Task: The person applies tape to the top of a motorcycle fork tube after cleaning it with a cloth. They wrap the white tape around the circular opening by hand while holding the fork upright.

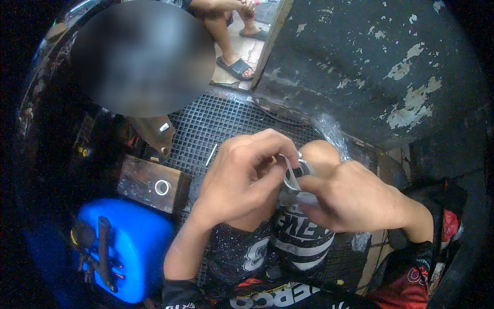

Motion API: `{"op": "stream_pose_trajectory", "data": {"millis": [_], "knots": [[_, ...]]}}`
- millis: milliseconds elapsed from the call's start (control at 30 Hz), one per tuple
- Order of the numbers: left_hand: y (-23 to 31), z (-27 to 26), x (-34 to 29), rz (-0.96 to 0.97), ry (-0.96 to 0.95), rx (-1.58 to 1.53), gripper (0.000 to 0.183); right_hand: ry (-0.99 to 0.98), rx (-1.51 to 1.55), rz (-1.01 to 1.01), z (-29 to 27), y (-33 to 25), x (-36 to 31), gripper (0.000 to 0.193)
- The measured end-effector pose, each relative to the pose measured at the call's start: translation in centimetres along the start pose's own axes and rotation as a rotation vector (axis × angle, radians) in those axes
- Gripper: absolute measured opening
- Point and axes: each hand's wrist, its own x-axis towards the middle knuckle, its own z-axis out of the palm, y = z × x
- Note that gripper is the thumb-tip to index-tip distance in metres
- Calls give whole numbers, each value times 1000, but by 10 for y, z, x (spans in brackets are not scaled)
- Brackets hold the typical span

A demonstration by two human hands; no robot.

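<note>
The left grip (pixel 247 167) in the head view is pinched nearly closed, thumb and forefinger on a pale curved strip (pixel 292 181); the right grip (pixel 342 193) is half curled, a fingertip at the strip's lower end, and whether it clasps anything I cannot tell. The strip is between the two grips, just beside a round metallic part (pixel 306 167). To the left, a white ring (pixel 163 181) sits on a brown block (pixel 139 177), near a blue container (pixel 149 247); beyond lies a black grid mat (pixel 198 121)
</note>
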Motion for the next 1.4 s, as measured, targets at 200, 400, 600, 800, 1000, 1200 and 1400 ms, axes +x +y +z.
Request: {"op": "stream_pose_trajectory", "data": {"millis": [200,400,600,800,1000,1200,1400], "knots": [[-7,-2,3,20,-31,-70,16,301,20,-80,-15,8,-5,27],[-5,-4,7,-5,-68,-20,20,508,-379,-463,-22,21,21,31],[-2,-8,8,-114,-107,19,24,459,-462,-618,-18,29,29,16],[-14,-13,1,-135,-165,-139,48,489,-465,-534,-12,22,24,14],[-16,-12,3,243,-104,227,76,529,-431,-425,-7,11,18,22],[-18,-8,1,153,-109,269,81,494,-362,-351,-6,5,17,37],[-25,-8,-3,269,-21,215,73,469,-241,-359,-6,6,19,44]]}}
